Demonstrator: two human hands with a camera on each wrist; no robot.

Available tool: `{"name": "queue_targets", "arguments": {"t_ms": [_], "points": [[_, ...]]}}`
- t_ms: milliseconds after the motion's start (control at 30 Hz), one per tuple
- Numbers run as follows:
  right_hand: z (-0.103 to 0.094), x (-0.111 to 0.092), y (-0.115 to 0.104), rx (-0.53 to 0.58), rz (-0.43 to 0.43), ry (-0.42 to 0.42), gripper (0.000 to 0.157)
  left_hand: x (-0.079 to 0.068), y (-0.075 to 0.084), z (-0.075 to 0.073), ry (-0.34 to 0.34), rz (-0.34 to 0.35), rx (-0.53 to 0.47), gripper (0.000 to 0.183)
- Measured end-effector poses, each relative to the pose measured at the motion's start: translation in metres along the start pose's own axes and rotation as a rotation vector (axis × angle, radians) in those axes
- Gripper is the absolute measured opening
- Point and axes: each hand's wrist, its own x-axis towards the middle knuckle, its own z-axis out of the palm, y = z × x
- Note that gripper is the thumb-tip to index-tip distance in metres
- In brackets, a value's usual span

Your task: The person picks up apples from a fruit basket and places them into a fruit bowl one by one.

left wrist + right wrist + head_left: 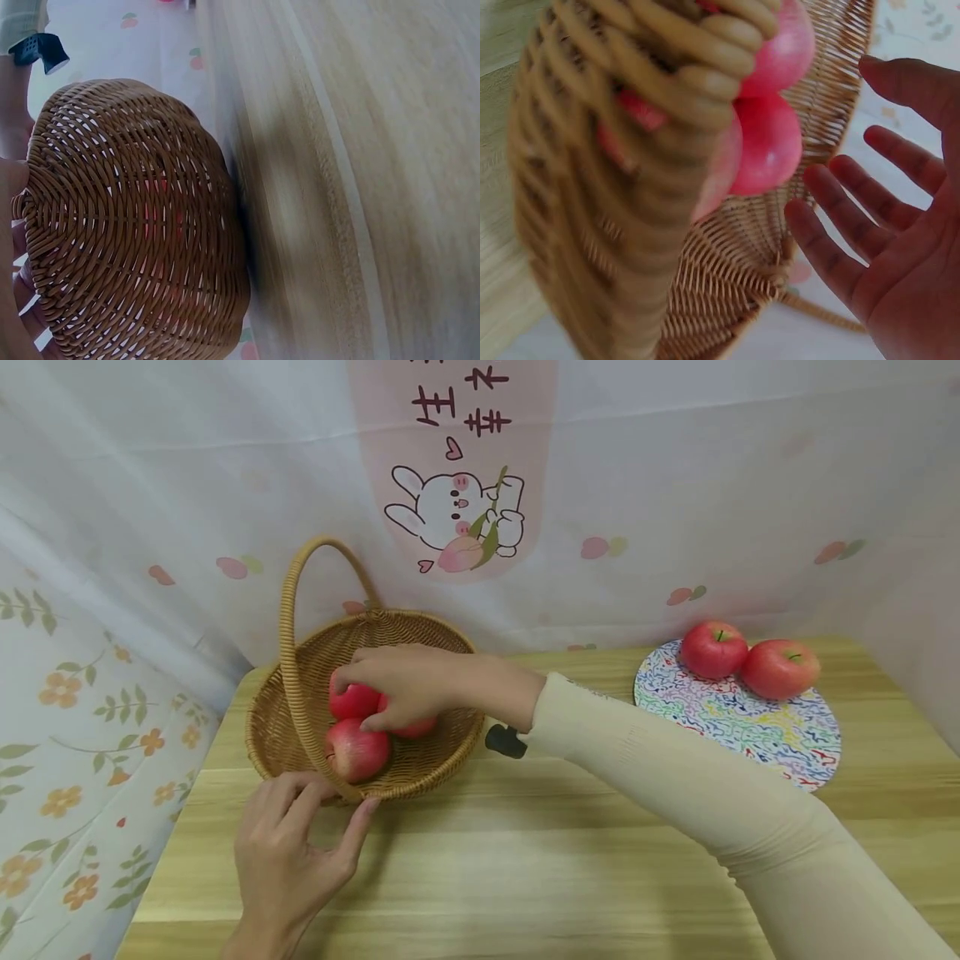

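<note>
A woven wicker basket (279, 727) with a tall arched handle (288, 610) stands on the left side of the table. My left hand (288, 852) grips its near rim at the foot of the handle, thumb and fingers on either side of it. Inside lie three red apples, among them a front apple (358, 752) and a back apple (351, 702); the third is partly hidden beneath my right hand (408, 681). That hand hovers over the apples with nothing in it. In the right wrist view its fingers (847, 214) are spread and apart from the fruit.
At the back right, two more red apples (714, 650) sit together on a round, colourfully patterned mat (750, 743). A white printed curtain (622, 468) hangs right behind the wooden table (525, 860), and floral cloth (97, 777) borders it at left.
</note>
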Motion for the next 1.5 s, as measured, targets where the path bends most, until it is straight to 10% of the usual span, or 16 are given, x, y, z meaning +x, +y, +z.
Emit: {"name": "queue_targets", "arguments": {"t_ms": [400,1067,1500], "points": [[0.012,0.030,-0.009,-0.066,0.016,-0.220,0.059,-0.002,-0.002,0.003,-0.004,0.006,-0.001,0.059],[0.018,0.041,-0.026,-0.183,0.092,-0.360,0.060,-0.003,-0.001,0.004,-0.001,-0.003,-0.042,0.057],[0.048,0.040,-0.034,-0.315,0.111,-0.174,0.065,-0.001,-0.001,0.001,-0.022,-0.011,-0.032,0.056]]}}
